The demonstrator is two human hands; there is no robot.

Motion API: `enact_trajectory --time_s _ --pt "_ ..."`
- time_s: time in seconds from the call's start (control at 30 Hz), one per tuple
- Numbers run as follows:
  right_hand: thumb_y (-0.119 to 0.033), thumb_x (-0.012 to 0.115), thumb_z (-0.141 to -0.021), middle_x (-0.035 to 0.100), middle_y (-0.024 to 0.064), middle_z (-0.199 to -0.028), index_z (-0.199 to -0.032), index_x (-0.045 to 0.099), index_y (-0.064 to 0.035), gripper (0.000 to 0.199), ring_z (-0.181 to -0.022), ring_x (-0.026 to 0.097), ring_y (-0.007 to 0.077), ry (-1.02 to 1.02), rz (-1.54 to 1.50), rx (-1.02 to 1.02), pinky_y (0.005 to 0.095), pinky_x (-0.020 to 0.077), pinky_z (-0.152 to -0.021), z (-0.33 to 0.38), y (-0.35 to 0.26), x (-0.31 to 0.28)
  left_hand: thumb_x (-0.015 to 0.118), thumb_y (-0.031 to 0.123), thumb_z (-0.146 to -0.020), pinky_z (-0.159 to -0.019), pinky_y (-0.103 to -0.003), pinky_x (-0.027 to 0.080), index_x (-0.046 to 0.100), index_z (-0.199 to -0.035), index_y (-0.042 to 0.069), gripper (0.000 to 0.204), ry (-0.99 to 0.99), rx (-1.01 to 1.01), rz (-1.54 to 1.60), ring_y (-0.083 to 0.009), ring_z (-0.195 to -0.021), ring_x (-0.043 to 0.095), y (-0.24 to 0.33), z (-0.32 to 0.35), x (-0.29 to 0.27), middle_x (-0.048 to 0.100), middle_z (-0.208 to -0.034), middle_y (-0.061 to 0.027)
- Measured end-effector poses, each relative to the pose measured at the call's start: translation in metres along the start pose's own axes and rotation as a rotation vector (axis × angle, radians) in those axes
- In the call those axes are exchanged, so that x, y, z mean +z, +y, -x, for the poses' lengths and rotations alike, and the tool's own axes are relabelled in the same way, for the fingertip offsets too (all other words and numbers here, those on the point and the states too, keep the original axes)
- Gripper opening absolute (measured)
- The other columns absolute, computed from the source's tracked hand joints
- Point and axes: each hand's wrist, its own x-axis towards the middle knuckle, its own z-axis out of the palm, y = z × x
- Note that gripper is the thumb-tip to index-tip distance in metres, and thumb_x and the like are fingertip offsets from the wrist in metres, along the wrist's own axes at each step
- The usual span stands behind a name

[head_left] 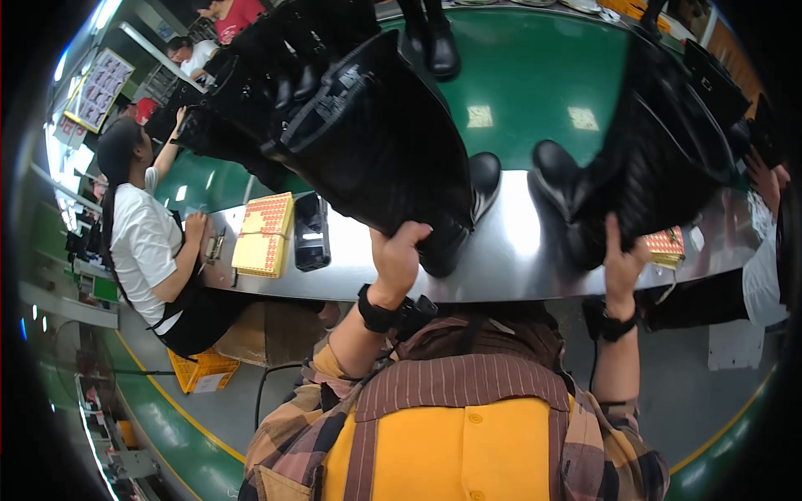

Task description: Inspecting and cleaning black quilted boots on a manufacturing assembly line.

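While left hand (396,260) grasps black boot (388,159), right hand (623,265) touches second boot (639,179), grip unclear.

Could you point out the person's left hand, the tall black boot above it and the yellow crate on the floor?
Left hand (395,257): head view, on the hand, below the thumb.
Tall black boot (384,154): head view, on its shaft.
Yellow crate (195,366): head view, on its side.

Yellow crate (199,367) beside a cardboard box (271,336); yellow-edged board (99,89) upper left
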Motion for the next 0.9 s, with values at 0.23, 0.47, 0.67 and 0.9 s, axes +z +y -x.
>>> enact_trajectory --time_s 0.23,0.47,0.67,0.9 --pt "-0.011 0.071 -0.085 0.067 0.0063 -0.095 -0.099 0.062 0.0088 0.026 -0.086 0.058 0.0136 -0.133 0.084 0.119 0.0267 0.0441 -0.084 0.002 0.011 -0.021 0.054 -0.009 -0.069 -0.09 -0.03 0.044 0.054 -0.116 -0.006 0.047 0.008 -0.267 0.36 -0.0197 -0.098 0.058 0.006 -0.002 -0.005 0.06 -0.109 -0.0098" --pt "-0.023 0.069 -0.082 0.047 0.0133 -0.112 -0.111 0.046 -0.0006 0.043 -0.098 0.048 0.0259 0.308 0.244 -0.524 0.0394 0.0383 -0.092 0.036 -0.007 -0.017 0.075 0.019 -0.069 -0.105 -0.038 0.031 0.025 -0.143 0.002 0.09 0.308 0.707 0.143 -0.0259 -0.124 0.04 0.084 -0.056 -0.022 0.032 -0.138 -0.0174" --pt "-0.018 0.058 -0.089 0.058 0.0114 -0.104 -0.113 0.053 0.0006 0.031 -0.095 0.057 0.0263 -0.337 -0.32 -0.076 0.0377 0.0438 -0.087 0.01 -0.073 0.059 0.074 0.02 -0.071 -0.085 -0.033 0.039 0.056 -0.121 0.0 0.057 -0.128 0.401 -0.836 -0.0232 -0.094 0.048 0.183 -0.078 -0.037 0.061 -0.104 -0.0129" --pt "-0.018 0.054 -0.095 0.064 0.0108 -0.109 -0.126 0.055 -0.005 0.034 -0.097 0.061 0.0192 -0.489 -0.514 -0.04 0.0295 0.0454 -0.087 -0.045 -0.138 0.148 0.08 0.028 -0.05 -0.104 -0.061 0.026 0.077 -0.08 0.019 0.031 -0.845 0.53 -0.728 -0.0259 -0.089 0.044 0.216 -0.066 -0.057 0.044 -0.076 0.0008"
